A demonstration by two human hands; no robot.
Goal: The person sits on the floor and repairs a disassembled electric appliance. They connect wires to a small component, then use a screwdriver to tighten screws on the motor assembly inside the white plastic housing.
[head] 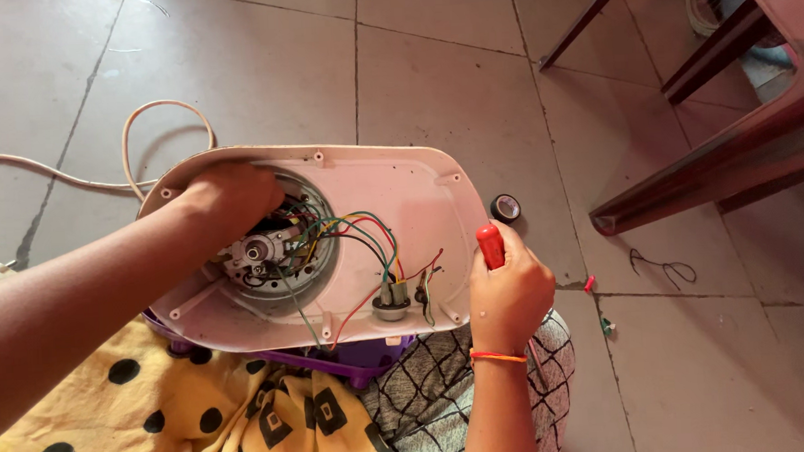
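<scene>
I've got the appliance base (391,194) flipped underside-up on my lap, propped on the purple body (363,358) below, so the motor (261,252) & wiring (357,237) face me. My left hand (231,196) sits over the round motor well, fingers curled down into the wires; can't tell if I'm pinching one or just pressing, knuckles hide it. It steadies the shell against my knee too. My right hand (508,294) is closed in a fist round the red screwdriver handle (489,246), held at the base's right edge, shaft hidden behind my fingers & the rim, so can't see where the tip lands.

Room: the right edge of the base is crowded by my fist; the tape roll (506,208) lies on the tiles just beyond. Chair legs (693,183) further right, well apart. White power cord (140,130) loops off behind the left end, so swinging that way may snag. Near edge overhangs my yellow dotted cloth (156,422); far side is open floor.
</scene>
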